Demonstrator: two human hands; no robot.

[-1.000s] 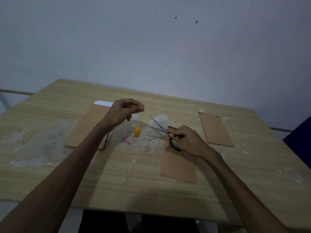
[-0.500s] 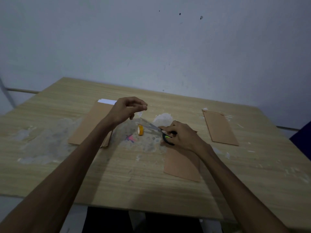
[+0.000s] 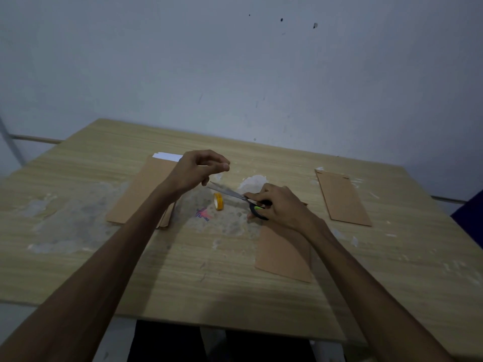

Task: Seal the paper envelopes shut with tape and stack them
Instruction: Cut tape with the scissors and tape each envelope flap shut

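My left hand point(image 3: 198, 169) is raised over the table, its thumb and fingers pinched on a clear tape strip that is barely visible below the fingertips. A small yellow tape roll point(image 3: 218, 201) stands on edge on the table beneath it. My right hand point(image 3: 278, 206) grips black-handled scissors point(image 3: 235, 195) with the blades pointing left toward the strip. A brown envelope point(image 3: 283, 254) lies under my right wrist. A pile of brown envelopes point(image 3: 142, 194) with white paper at its far end lies to the left. A single brown envelope point(image 3: 342, 198) lies far right.
The wooden table point(image 3: 209, 278) has grey worn patches and white scraps across its middle. A small pink and blue mark point(image 3: 203, 214) sits beside the roll. A wall stands close behind the table's far edge.
The scissors went from open blades to closed and moved left toward the tape strip. My left hand stayed raised with its pinch.
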